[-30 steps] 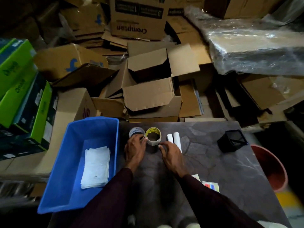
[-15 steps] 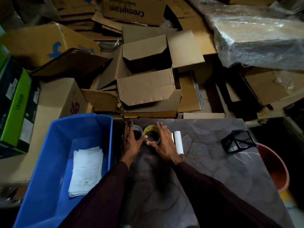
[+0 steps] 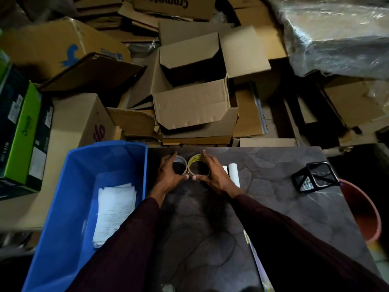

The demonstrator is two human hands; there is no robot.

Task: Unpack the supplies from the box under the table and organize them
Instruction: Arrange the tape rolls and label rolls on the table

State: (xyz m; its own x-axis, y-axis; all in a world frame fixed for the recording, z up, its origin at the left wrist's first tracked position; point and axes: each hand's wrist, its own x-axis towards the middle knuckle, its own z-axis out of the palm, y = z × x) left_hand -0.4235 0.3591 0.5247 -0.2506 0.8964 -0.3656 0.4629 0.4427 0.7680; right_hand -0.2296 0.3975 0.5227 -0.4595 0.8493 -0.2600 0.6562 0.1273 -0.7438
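We work at the dark table (image 3: pixel 284 207), before a heap of cardboard boxes (image 3: pixel 189 106)

Our left hand (image 3: pixel 168 175) curves around the left tape roll (image 3: pixel 182 160), our right hand (image 3: pixel 214 175) around the right tape roll (image 3: pixel 194 160); the two rolls touch. Two white rolls (image 3: pixel 233 173) lie just beside the right hand. A blue bin (image 3: pixel 109 146) with papers (image 3: pixel 115 209) stands left, a black mesh holder (image 3: pixel 315 175) right.

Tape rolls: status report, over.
Holding: left hand cups left tape roll, right hand cups right tape roll. Both flat on the table, side by side. White rolls just beyond right hand.
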